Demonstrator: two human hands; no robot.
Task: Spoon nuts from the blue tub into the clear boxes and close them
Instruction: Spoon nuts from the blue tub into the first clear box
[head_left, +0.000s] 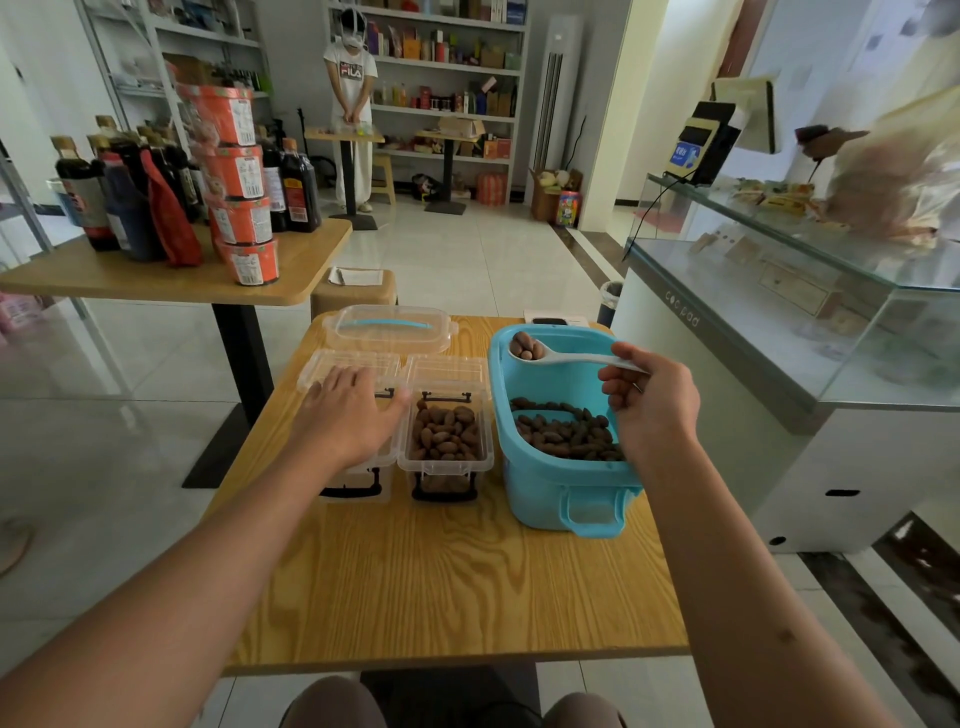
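Two clear boxes (445, 436) are sitting on the desk (441, 582) left of one blue tub (563, 431) of nuts. The right hand (652, 405) is pinching one white spoon (566, 356) carrying about three nuts over the tub's far end. The left hand (348, 410) is resting flat, fingers straight, on the left box.

Left hand (349, 410) lies flat over the left clear box (358, 480), so its contents can't be read. Right hand (652, 405) covers the spoon (558, 357) handle's end and the blue tub (561, 488)'s near-right rim. Person at the glass counter (779, 291) far right is motion-blurred and cut by the frame edge. Bottle (298, 187) labels on the far-left table too small to read.
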